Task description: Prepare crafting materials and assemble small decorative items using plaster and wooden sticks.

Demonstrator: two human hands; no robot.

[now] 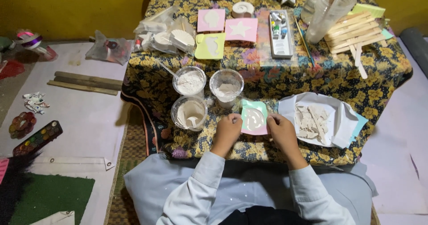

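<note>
My left hand (227, 131) and my right hand (281, 131) hold the two sides of a small flat mould (254, 117), pink and mint green, filled with wet white plaster. It rests on the near edge of a low table covered by a dark cloth with yellow flowers (312, 78). Left of the mould stand three clear plastic cups: one with white powder (189, 80), one with pale lumps (226, 87), and one with white mix and a spoon (189, 113). To the right, a white paper (339, 118) carries broken plaster pieces.
Farther back lie pink and yellow moulds (240, 29), a paint tray with small bottles (281, 34), wooden sticks (354, 31), bagged plaster casts (167, 37) and a clear cup (327, 11). On the floor at left are paint palettes (38, 138) and wooden slats (84, 82).
</note>
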